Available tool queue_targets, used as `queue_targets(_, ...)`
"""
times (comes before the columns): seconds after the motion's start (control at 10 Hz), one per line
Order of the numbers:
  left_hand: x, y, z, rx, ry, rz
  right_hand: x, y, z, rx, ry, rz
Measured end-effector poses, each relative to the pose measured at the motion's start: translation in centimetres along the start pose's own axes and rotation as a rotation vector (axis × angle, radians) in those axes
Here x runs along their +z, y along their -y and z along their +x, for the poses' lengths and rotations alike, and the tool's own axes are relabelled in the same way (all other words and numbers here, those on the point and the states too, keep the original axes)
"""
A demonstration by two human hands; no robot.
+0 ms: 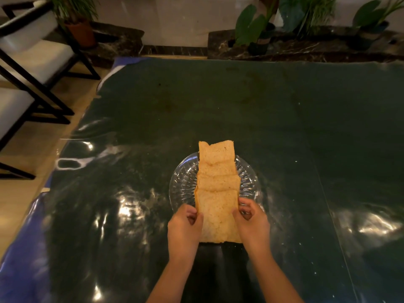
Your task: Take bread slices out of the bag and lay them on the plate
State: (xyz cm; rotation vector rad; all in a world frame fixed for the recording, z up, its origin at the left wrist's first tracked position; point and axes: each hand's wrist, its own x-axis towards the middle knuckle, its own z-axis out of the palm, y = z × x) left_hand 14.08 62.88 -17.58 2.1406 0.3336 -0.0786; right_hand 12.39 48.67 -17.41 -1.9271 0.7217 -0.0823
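Observation:
A clear glass plate (182, 182) sits on the dark table, near the front edge. Several tan bread slices (216, 167) lie across it in an overlapping row that runs from far to near. The nearest slice (218, 217) overhangs the plate's front rim. My left hand (184, 230) pinches that slice's left edge. On its right edge my right hand (253, 224) does the same. No bread bag is in view.
The table (284, 127) is covered with a shiny dark sheet. Black-framed chairs with white cushions (32, 68) stand to the left. Potted plants (258, 29) line a dark ledge behind the table.

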Motion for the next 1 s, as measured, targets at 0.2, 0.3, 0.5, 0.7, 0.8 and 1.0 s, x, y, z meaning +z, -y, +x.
queue_targets(0.2, 0.4, -0.2, 1.7, 0.052, 0.036, -0.042, 0.1, -0.3, 0.3, -0.118, -0.062, -0.157)
queue_targets(0.3, 0.5, -0.5, 2.2, 0.054, 0.081, -0.072, 0.2, 0.0, 0.6, -0.134, 0.014, -0.183)
queue_targets(0.5, 0.5, -0.5, 2.1, 0.051, 0.075, -0.12, 0.5, 0.1, 0.7, -0.091, 0.037, -0.189)
queue_targets(0.7, 0.3, -0.2, 1.6, 0.028, 0.072, -0.14, 0.6, -0.2, -0.1, -0.063, 0.036, -0.199)
queue_targets(0.8, 0.2, 0.1, 1.8, 0.036, 0.091, -0.105, 0.7, 0.0, 0.2, -0.043, 0.05, -0.21)
queue_targets(1.0, -0.5, -0.6, 2.0, -0.027, 0.118, -0.064, -0.1, 1.0, 0.4, -0.019, 0.069, -0.193)
